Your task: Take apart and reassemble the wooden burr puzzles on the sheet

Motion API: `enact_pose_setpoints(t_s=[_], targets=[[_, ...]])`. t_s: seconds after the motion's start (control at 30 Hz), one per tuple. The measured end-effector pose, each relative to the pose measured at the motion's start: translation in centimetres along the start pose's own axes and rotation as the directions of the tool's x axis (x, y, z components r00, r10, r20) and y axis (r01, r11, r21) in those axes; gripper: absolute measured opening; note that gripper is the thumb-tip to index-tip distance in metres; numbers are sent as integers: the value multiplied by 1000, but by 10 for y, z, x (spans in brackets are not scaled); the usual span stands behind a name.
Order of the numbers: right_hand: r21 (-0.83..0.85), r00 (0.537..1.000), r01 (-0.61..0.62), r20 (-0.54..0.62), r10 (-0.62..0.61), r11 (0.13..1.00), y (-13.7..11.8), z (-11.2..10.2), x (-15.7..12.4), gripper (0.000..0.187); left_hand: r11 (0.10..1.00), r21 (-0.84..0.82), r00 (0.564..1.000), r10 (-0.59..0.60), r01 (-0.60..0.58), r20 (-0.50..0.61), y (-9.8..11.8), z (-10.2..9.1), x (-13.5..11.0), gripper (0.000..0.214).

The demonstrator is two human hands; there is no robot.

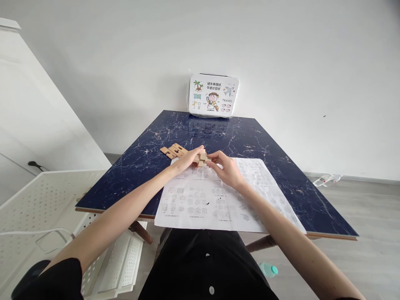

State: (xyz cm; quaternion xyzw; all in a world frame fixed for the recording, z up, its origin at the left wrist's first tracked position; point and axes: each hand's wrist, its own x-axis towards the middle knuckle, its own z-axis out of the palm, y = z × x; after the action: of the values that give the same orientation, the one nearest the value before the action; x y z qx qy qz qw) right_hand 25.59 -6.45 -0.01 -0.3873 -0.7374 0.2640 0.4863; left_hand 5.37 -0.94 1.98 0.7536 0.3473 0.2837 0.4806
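Between my hands, over the far edge of a printed sheet, is a small wooden interlocking puzzle (201, 159) made of pale blocks. My left hand (186, 161) is closed on its left side, with most of the fingers hidden behind it. From the right, my right hand (226, 168) pinches the puzzle between thumb and fingers. Flat wooden pieces with cut-out slots (174, 150) lie on the table just beyond my left hand. The white instruction sheet (200, 208) with rows of small diagrams lies under both hands and hangs slightly over the front edge.
The blue marbled table (140, 166) meets the wall, where a white printed case (214, 95) stands at the back. A white perforated rack (62, 183) with a cable is at the left. On the floor at right are a bottle (268, 270) and a plastic wrapper (327, 180).
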Motion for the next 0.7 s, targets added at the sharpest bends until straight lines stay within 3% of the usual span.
enact_pose_setpoints(t_s=[0.1,0.23,0.33,0.47,0.7], targets=[[-26,1000,25,-4,-25,999,-2,1,-1,34,959,-265,994,-92,104,57,2,-4,1,43],[-52,998,51,-24,-52,997,-2,1,-2,31,893,-397,976,-170,211,137,6,-11,0,34],[-45,999,49,-21,-50,998,0,0,-3,30,877,-407,962,-189,255,196,6,-16,1,30],[0,999,35,-4,-35,999,0,-1,-3,30,881,-387,958,-210,271,193,1,-20,3,31],[57,999,-33,-18,34,998,0,-1,1,31,946,-306,987,-67,108,143,3,-17,0,37]])
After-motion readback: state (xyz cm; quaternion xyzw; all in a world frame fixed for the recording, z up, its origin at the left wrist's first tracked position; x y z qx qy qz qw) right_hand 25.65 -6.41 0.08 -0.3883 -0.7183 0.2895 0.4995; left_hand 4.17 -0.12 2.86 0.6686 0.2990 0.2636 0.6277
